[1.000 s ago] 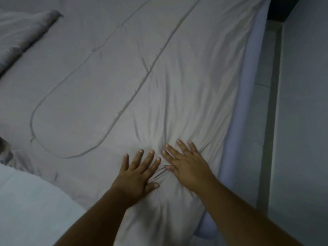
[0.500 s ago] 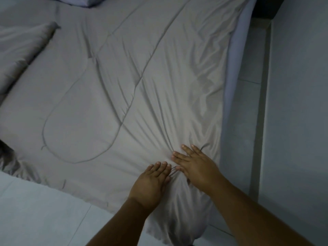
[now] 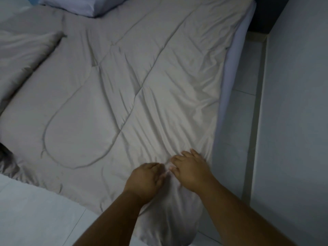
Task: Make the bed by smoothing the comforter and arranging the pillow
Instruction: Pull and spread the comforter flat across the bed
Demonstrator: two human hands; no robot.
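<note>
A grey quilted comforter (image 3: 124,89) covers the bed, with creases fanning out from its near right corner. That corner hangs over the bed's foot. My left hand (image 3: 146,180) has its fingers curled into the fabric at that corner. My right hand (image 3: 191,167) lies beside it, fingers bent and pinching the same fold. A pale blue pillow (image 3: 85,5) lies at the far top of the bed. A folded-back grey part of the comforter (image 3: 21,52) bulges at the left.
A pale blue sheet (image 3: 232,68) shows along the bed's right edge. A narrow strip of tiled floor (image 3: 236,139) runs between the bed and a wall (image 3: 298,121) on the right. Light floor tiles (image 3: 35,213) lie at the lower left.
Both hands went from lying flat with spread fingers to curled and gripping the comforter's corner, pulling it toward me. The view tilted up, revealing the pillow.
</note>
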